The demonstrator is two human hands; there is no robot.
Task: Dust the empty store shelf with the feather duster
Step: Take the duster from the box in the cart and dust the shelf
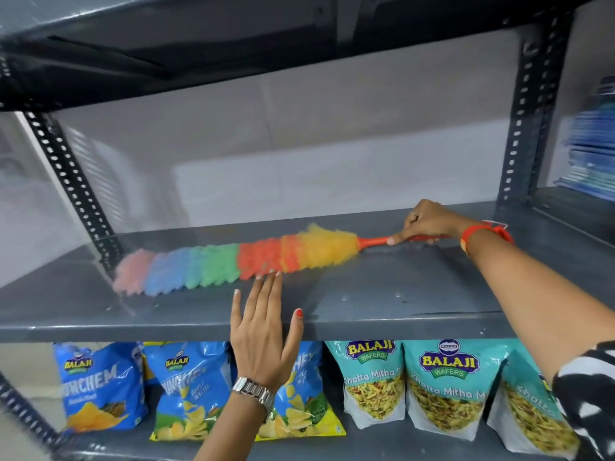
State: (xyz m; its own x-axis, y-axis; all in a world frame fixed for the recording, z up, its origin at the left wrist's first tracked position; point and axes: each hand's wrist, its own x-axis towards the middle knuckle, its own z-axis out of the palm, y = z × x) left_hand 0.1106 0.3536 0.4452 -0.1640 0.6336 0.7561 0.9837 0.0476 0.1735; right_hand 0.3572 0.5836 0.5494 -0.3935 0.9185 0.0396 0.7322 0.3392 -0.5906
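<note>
A rainbow feather duster [239, 262] lies flat across the grey metal shelf [399, 294], its pink tip to the left and its orange handle to the right. My right hand [426, 222] is shut on that handle near the shelf's right back. My left hand [263, 331] is open with fingers spread, resting at the shelf's front edge, its fingertips just touching the duster's orange fluff. Apart from the duster, the shelf surface carries only a few small specks.
Slotted dark uprights stand at the left [70, 181] and right [529, 104]. Another shelf [199, 51] hangs close overhead. Below stand blue chip bags [100, 387] and teal snack bags [442, 384]. Blue stacked goods [592, 151] sit on the neighbouring rack at right.
</note>
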